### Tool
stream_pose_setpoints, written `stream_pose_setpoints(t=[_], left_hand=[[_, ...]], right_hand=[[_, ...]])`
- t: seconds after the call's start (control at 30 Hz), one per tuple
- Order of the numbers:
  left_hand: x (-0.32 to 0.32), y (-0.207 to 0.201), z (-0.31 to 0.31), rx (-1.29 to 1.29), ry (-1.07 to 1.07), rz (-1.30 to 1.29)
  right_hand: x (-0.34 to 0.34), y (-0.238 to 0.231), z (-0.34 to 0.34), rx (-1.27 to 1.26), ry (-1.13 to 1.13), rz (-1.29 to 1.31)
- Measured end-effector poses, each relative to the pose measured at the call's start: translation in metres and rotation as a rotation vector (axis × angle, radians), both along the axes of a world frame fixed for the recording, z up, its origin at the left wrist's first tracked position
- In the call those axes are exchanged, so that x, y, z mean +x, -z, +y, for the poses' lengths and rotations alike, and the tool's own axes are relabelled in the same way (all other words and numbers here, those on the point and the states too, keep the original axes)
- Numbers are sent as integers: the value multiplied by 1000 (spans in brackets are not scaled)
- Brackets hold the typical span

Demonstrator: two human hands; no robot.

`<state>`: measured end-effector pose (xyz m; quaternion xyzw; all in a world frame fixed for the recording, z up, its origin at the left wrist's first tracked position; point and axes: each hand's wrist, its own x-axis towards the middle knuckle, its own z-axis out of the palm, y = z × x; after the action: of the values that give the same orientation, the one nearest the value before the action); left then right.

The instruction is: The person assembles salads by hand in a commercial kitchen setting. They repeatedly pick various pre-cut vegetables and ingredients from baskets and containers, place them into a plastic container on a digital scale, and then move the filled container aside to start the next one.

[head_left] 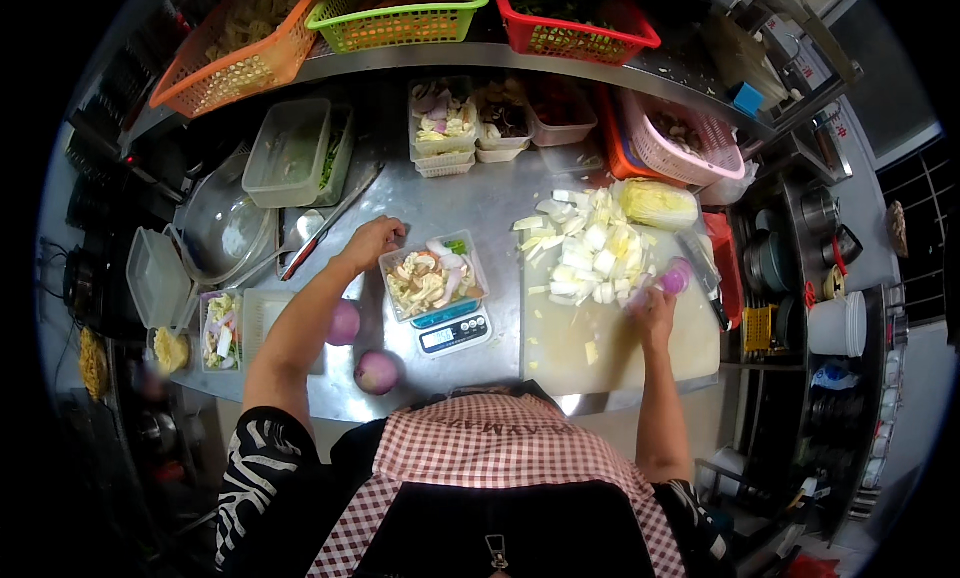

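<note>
My left hand [376, 240] rests over the steel table with loosely bent fingers, nothing visible in them, beside a clear plastic tub [484, 278]. Mixed cut vegetables [430, 281] fill that tub: pale cauliflower-like pieces, purple onion and a bit of green. It sits on a white digital kitchen scale [455, 336]. On the cutting board [625, 363], my right hand [656, 313] has its fingers closed at the cut purple onion [675, 275]; the fingertips are partly hidden. Left of them lies a heap of chopped Chinese cabbage [593, 253], with an uncut cabbage piece [657, 204] behind.
A knife [700, 266] lies along the board's right side. Two whole purple onions [376, 373] are near the front edge. Farther left are a steel bowl [228, 233] and plastic tubs [287, 153]. Stacked vegetable tubs [443, 118] stand behind, below a shelf of baskets [398, 23].
</note>
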<state>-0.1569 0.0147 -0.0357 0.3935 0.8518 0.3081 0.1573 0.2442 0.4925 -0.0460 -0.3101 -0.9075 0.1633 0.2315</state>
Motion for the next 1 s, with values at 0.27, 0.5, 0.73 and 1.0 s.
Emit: stream_pose_setpoints(t=[0.27, 0.5, 0.73, 1.0], left_hand=[[5, -10, -19, 213, -343, -4], [102, -127, 4, 471, -377, 20], [146, -122, -5, 443, -442, 165], [144, -132, -33, 486, -518, 124]], right_hand=[[-20, 27, 10, -196, -20, 102], [-26, -24, -26, -525, -13, 154], [-145, -164, -209, -417, -679, 377], [-145, -157, -244, -86, -953, 190]])
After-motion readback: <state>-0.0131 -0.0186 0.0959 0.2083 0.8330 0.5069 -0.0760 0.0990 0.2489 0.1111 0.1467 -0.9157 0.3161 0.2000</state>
